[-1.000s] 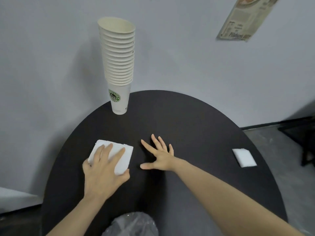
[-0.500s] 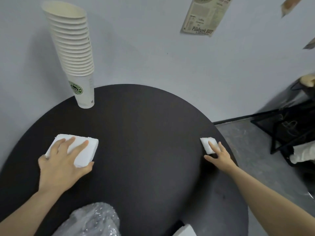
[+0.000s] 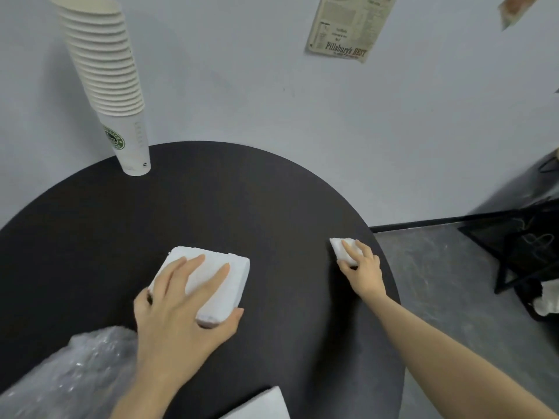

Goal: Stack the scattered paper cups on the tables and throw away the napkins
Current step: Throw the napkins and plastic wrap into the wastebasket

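Head camera looks down on a thick stack of white napkins [image 3: 208, 276] lying on the round black table [image 3: 242, 201], a little left of its middle. The left hand [image 3: 181, 309] lies over this stack, fingers spread along its top and thumb hooked round its near right edge, so it grips the stack. Well apart, close to the table's right edge, a smaller folded napkin [image 3: 343, 247] sits under the right hand [image 3: 361, 267], whose fingers press on top while the thumb closes against the napkin's near side, pinching it. At the far left of the table a tall stack of paper cups [image 3: 112, 86] stands upright, the bottom cup bearing a green round logo. Crinkled clear plastic, seemingly a bag [image 3: 69, 376], shows at the lower left beside the left forearm, and a white sheet corner [image 3: 263, 403] pokes in at the bottom edge. On the pale wall hangs a newspaper clipping [image 3: 348, 25]. Dark metal furniture [image 3: 520, 246] stands on the grey floor to the right
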A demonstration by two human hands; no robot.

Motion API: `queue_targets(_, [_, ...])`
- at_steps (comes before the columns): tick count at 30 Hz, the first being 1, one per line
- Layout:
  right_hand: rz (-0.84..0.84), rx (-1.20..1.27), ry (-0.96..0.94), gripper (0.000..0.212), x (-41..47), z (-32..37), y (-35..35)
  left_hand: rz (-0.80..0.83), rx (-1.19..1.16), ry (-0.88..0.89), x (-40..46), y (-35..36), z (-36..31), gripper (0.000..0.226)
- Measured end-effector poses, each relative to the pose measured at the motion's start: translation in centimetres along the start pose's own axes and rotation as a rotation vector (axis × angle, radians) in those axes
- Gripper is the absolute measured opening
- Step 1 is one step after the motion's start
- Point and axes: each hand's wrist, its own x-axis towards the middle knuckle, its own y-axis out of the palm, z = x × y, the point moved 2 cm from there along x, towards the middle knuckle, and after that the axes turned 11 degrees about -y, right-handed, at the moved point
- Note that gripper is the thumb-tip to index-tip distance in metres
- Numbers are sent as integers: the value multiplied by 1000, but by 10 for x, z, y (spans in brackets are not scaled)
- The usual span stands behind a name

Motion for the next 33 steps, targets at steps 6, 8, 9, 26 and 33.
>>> queue_targets(6, [-185, 399, -110, 46, -73, -10, -21, 53, -114, 14, -47, 18, -54, 56])
queue_targets(8, [-250, 475, -78, 46, -113, -13, -31, 101, -177, 32, -67, 25, -71, 55])
queue_targets(9, [-277, 499, -50, 45, -134, -14, -36, 129, -210, 47, -78, 28, -78, 55])
queue_targets(26, [-459, 508, 370, 58, -480, -99, -32, 594, -352, 454, -328, 67, -127, 58])
queue_targets(33, [-232, 520, 511, 49, -533, -165, 49, 833, -78, 292, -411, 154, -55, 60])
